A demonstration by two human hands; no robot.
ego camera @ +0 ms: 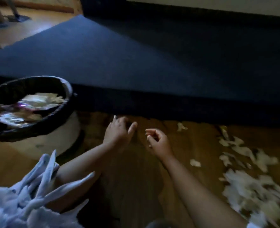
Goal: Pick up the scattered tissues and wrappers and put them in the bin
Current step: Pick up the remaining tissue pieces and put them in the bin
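Beside the bin, just right of it: left hand loosely spread, empty; right hand half-curled, hold unclear. Farther right of the bin, torn tissues scattered on floor.

No legible text anywhere.

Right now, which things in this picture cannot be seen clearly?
Head view:
- Bin: contents blurred, left side cut by frame edge.
- Tissue scraps: smeared by motion, count unclear.
- Right hand: whether it pinches a scrap, too small.
- Left hand: fingertips lost in the dark mattress shadow.
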